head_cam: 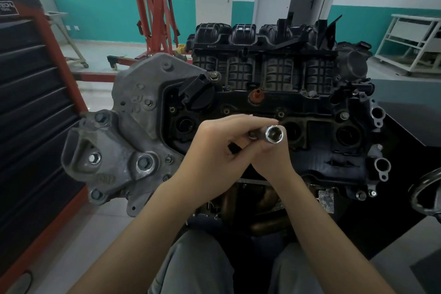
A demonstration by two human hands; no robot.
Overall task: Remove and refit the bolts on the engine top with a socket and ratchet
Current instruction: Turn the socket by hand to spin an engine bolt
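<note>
Head view showed both hands, left (214,148) and right (267,153), curled round the socket (274,135) above the engine top (334,155); it probably wanted seating squarely on its drive before meeting a bolt (343,116).

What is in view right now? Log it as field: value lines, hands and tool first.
left hand: grips the tool's black handle end
right hand: holds the socket from beneath
socket: chrome, open end facing the camera, held above the engine top
engine top: black cover, round wells open
oil cap: black, upper left of the cover
background: red engine hoist
</note>
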